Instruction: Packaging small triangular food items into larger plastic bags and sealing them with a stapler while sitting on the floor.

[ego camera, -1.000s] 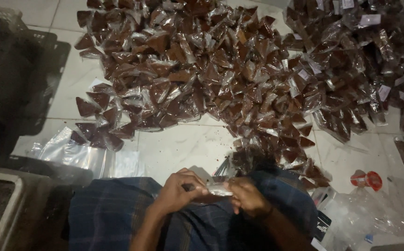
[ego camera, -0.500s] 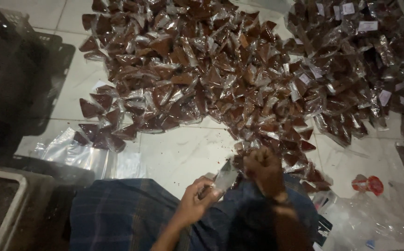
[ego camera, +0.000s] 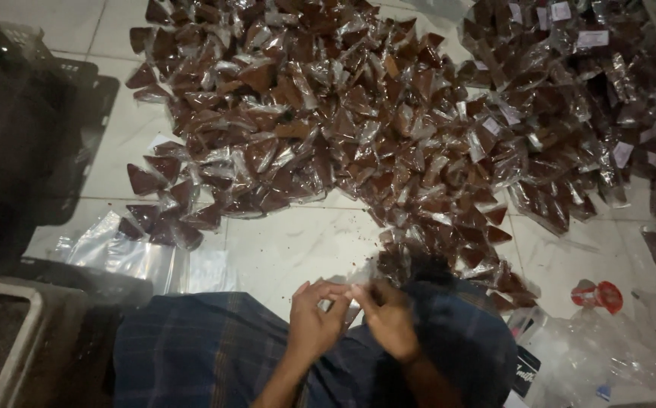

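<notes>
Both hands, left hand (ego camera: 314, 321) and right hand (ego camera: 388, 321), pinched 1 clear bag (ego camera: 349, 301), mostly hidden; its axis couldn't be told; brown packets (ego camera: 343, 113) lay at 12 o'clock.

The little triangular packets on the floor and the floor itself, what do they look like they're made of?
Triangular packets: thin clear plastic film, glossy, judging by crinkled highlights over a dark brown filling.
Floor: probably glazed ceramic tile, pale and smooth, with grout lines and a soft sheen.
</notes>
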